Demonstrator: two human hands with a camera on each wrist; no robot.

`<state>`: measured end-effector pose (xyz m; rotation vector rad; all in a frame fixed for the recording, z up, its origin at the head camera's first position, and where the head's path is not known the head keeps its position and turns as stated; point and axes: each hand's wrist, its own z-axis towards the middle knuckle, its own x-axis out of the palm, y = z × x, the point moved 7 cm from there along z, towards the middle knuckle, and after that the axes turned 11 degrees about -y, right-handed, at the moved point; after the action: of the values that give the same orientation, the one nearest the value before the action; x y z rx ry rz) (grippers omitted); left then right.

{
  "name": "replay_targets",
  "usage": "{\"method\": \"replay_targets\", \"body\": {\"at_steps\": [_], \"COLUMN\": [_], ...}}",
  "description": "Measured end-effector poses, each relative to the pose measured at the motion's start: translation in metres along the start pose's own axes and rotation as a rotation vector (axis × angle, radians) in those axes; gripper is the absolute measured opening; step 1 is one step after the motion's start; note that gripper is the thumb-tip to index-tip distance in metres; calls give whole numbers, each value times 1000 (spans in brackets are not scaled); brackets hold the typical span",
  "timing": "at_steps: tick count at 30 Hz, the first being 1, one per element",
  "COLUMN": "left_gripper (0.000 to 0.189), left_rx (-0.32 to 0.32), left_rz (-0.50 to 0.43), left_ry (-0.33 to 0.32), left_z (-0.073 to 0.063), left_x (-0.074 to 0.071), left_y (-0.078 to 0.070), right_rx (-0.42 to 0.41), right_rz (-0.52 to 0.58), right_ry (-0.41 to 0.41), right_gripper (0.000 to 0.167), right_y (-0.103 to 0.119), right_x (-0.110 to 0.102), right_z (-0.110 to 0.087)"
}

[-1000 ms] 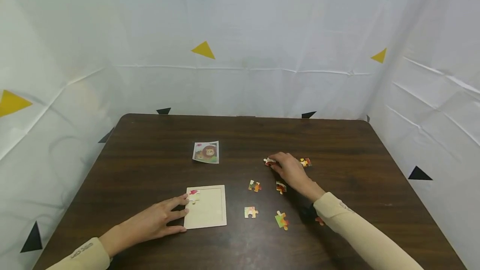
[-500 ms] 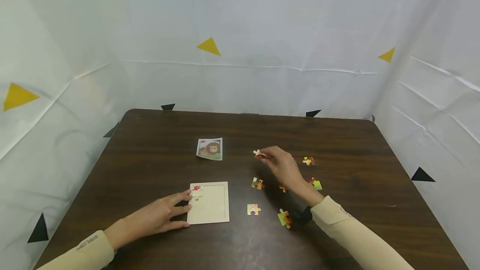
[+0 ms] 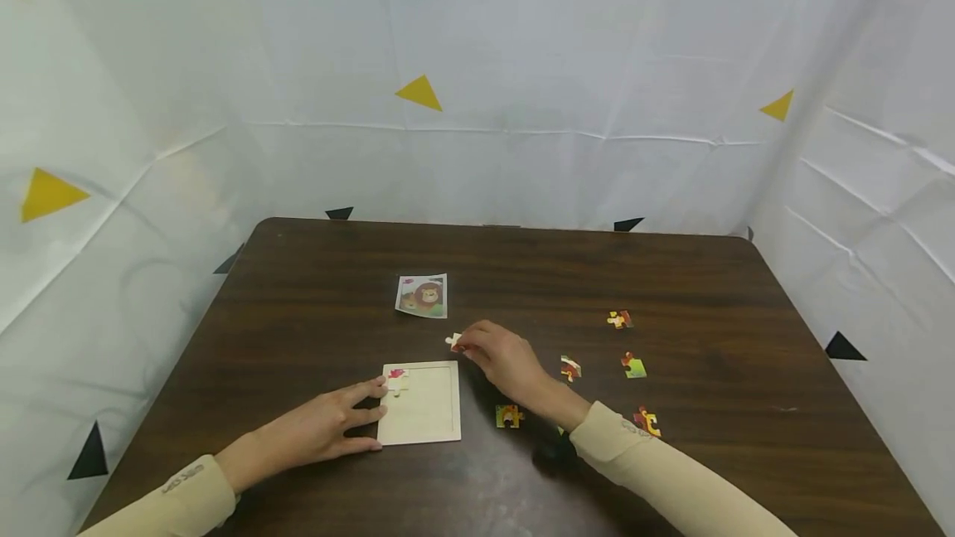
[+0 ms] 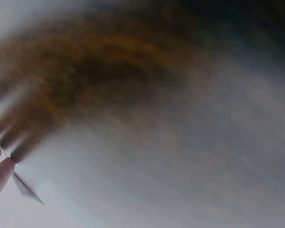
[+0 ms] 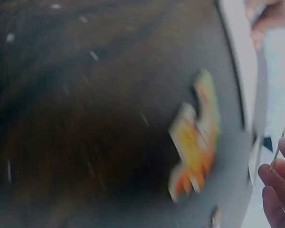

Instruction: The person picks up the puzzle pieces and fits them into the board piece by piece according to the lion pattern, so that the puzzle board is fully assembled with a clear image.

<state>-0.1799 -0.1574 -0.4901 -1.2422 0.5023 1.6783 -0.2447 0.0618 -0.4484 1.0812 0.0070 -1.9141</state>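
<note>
A pale square puzzle tray (image 3: 427,413) lies on the table, with one puzzle piece bearing a pink flower (image 3: 399,380) in its upper left corner. My left hand (image 3: 324,425) rests its spread fingertips on the tray's left edge. Just beyond the tray's upper right corner, my right hand (image 3: 503,360) pinches a white and red jigsaw piece (image 3: 453,341) above the table. The right wrist view shows that piece (image 5: 277,148) edge-on between thumb and fingers. Only fingertips (image 4: 2,172) at a thin edge are visible in the blurred left wrist view.
Behind the tray lies a lion picture card (image 3: 422,297). Several loose pieces are spread to the right, including a green and orange piece (image 3: 509,416), a red and white piece (image 3: 570,367) and a green piece (image 3: 634,366). My right sleeve partly covers another.
My right hand has lifted the white and red jigsaw piece from the table and carried it left towards the tray. My left hand has stayed at the tray's left edge.
</note>
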Motion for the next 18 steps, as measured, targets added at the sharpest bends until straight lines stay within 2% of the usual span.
{"method": "replay_targets", "body": {"at_steps": [6, 12, 18], "left_gripper": [46, 45, 44], "left_rx": [-8, 5, 12], "left_rz": [-10, -13, -12], "left_ry": [-6, -29, -36], "left_z": [1, 1, 2], "left_x": [-1, 0, -1], "left_y": [1, -1, -2], "right_rx": [-71, -99, -157], "right_rz": [-67, -104, -120], "right_ry": [98, 225, 236], "right_gripper": [14, 17, 13], "right_y": [16, 31, 41], "right_x": [26, 45, 54], "right_z": [-3, -7, -7]}}
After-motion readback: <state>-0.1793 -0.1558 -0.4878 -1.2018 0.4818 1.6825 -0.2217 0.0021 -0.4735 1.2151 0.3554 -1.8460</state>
